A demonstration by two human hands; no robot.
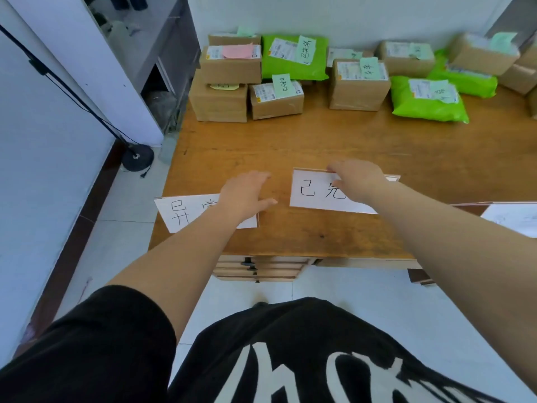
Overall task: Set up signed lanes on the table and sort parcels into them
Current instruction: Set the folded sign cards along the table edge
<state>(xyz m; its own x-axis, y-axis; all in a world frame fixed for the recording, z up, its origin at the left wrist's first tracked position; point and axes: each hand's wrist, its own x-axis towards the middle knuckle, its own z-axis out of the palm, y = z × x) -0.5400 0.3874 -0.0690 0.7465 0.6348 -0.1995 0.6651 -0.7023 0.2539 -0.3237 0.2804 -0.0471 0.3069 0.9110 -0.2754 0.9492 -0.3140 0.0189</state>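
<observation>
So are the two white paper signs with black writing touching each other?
Apart. The head view shows bare wooden table between the left white paper sign and the right sign.

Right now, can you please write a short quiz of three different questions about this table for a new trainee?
1. True or false: the left hand rests on the left sign.
2. Which sign do the right hand fingers touch at its far edge? A. the left one B. the middle sign
3. Fill in: the bag parcels at the back of the table are ____ in colour.

Key: 1 true; 2 B; 3 green.
</observation>
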